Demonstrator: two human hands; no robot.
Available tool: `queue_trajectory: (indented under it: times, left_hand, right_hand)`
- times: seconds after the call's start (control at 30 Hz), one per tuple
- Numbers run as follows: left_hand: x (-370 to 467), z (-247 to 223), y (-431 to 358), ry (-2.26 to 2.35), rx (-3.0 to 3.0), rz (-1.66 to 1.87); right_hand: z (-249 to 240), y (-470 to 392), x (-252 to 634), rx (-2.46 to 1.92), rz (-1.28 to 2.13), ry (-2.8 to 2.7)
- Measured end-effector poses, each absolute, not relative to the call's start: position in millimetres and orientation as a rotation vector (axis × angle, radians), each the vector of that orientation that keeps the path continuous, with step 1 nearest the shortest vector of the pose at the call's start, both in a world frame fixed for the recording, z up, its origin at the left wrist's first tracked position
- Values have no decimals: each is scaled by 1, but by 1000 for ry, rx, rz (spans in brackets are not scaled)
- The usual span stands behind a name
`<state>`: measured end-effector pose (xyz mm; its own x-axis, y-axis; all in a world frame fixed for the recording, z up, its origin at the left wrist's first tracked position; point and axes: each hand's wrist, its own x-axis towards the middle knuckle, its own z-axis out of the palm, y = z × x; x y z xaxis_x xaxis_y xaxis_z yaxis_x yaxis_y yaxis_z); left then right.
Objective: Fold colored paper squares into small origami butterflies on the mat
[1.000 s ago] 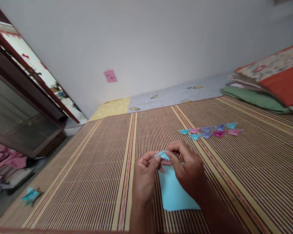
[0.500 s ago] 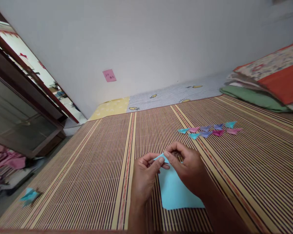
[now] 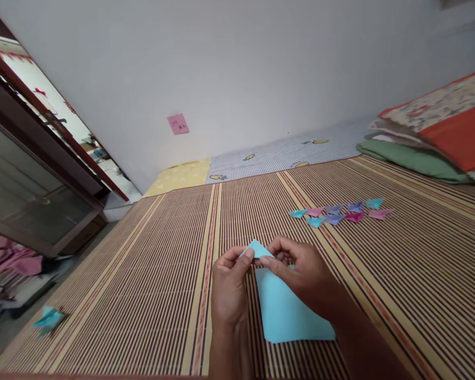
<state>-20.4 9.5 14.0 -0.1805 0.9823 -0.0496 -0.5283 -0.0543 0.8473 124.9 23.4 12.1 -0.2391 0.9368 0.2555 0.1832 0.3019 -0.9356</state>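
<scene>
A small folded blue paper [image 3: 256,248] is held up between both hands, its peak pointing away from me. My left hand [image 3: 231,285] pinches its left corner, thumb on top. My right hand [image 3: 304,274] grips the right corner between thumb and curled fingers. Under and beside my right hand lies light blue square paper [image 3: 291,311] on the striped mat [image 3: 174,264]. Beyond the hands, two rows of small folded papers [image 3: 334,217] in blue, pink and purple rest on the mat.
Another folded blue paper [image 3: 48,320] sits near the mat's left edge. Folded bedding [image 3: 451,132] is piled at the right, against the wall [image 3: 261,68]. A pink note [image 3: 178,124] is on the wall. At the left stands a door [image 3: 35,174].
The folded paper has turned in my fingers, so its pointed top now shows above them. My right thumb has moved down to the paper's lower right corner.
</scene>
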Motion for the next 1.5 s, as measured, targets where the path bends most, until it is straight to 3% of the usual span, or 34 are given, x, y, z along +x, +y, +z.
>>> queue_trajectory:
  times: [1.5]
  left_hand:
    - [-25,10,11,874,738,1601]
  right_hand:
    - [11,27,127,-930,1155,-1590]
